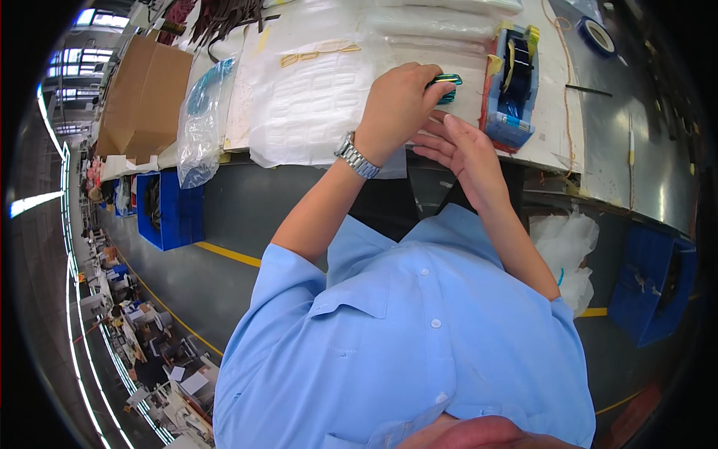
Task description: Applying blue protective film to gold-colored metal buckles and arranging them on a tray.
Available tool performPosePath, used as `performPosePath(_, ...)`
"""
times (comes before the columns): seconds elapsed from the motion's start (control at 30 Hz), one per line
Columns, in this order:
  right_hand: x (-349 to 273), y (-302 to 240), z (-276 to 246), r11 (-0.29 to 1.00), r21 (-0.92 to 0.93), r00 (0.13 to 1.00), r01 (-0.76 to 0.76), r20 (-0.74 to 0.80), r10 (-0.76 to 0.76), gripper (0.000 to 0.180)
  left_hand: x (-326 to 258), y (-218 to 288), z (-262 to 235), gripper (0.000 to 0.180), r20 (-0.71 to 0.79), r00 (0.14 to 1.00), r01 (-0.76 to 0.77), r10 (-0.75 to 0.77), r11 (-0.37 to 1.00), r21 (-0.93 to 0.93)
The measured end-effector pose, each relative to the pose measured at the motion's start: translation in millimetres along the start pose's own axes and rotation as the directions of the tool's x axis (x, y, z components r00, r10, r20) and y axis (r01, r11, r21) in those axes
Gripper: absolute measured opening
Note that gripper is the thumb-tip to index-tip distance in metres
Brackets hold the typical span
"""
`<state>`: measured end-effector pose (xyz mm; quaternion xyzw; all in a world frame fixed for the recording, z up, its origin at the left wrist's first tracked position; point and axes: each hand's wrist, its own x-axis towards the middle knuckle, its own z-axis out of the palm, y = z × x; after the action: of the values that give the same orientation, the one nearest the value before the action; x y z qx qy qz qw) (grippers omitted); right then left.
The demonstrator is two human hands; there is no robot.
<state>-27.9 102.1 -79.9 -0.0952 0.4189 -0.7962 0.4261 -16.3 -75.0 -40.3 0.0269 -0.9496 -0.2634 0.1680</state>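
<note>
A small shiny green-blue metal clip [447,84] sits at the far end of the left hand [400,105], just left of the blue tape dispenser [512,82] on the white-covered worktable [553,112]. The left hand curls over it with the fingers pressed together around the piece, so only its far edge shows past the fingertips. A silver wristwatch [357,156] rings that wrist. The right hand [467,153] lies just near and right of the left one, fingers loosely spread and stretched toward the far side, its fingertips touching the underside of the left hand; whether it touches the clip itself I cannot tell. Both hands rest above a clear plastic bag with white padding [314,97]. Further left lie another clear bag with blue contents [202,120] and a cardboard box [146,93]. A blue crate [176,213] stands on the floor under the table edge.
</note>
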Motion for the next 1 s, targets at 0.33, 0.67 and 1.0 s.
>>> performPosePath(0.33, 18, 6, -10, 0.989, 0.142, 0.999, 0.048, 0.011, -0.050, 0.050, -4, -6, 5, 0.035, -0.027, 0.998, -0.065, 0.062, 0.991, -0.119)
performPosePath(0.67, 49, -4, 2, 0.962, 0.269, 0.994, 0.037, -0.114, -0.006, 0.045, 16, -30, -1, 0.035, 0.087, 0.995, -0.017, 0.042, 0.962, -0.271)
performPosePath(1.0, 64, -15, 4, 0.973, 0.223, 0.975, -0.052, -0.198, 0.097, 0.049, 23, -51, 12, 0.038, 0.047, 0.993, -0.095, 0.111, 0.960, -0.265)
